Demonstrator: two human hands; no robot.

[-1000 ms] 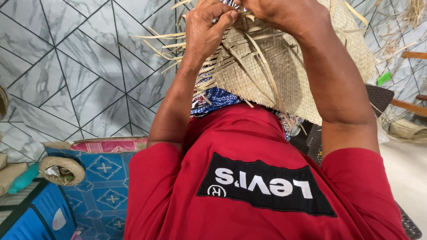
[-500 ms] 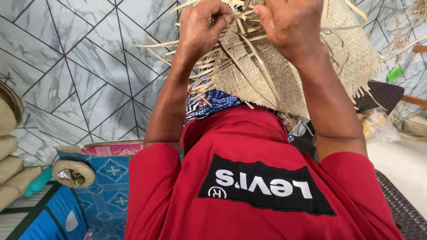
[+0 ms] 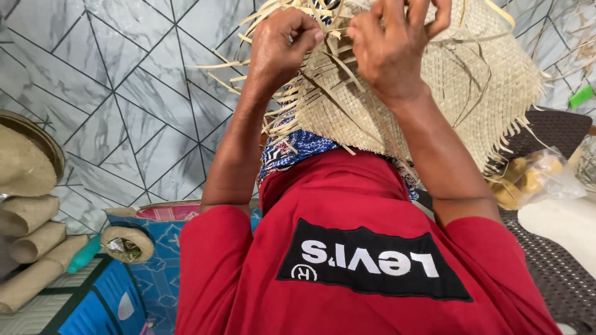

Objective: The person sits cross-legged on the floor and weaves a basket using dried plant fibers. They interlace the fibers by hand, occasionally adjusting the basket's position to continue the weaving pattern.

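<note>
A pale woven straw mat lies over my lap, its loose strips fanning out at the near edge. My left hand pinches several loose straw strips at the mat's unfinished edge. My right hand is raised just beside it, fingers curled around thin strips at the same edge. Both forearms reach forward over my red shirt. A blue patterned cloth shows under the mat.
Grey marble-look tiles cover the floor. Rolled woven mats lie at the left. A small straw ring rests on a blue patterned box. A plastic bag with yellow contents sits on a dark woven surface at the right.
My view has tilted down slightly, so the hands and mat sit lower in frame. The fingers of both hands have shifted along the strips while working the edge.
</note>
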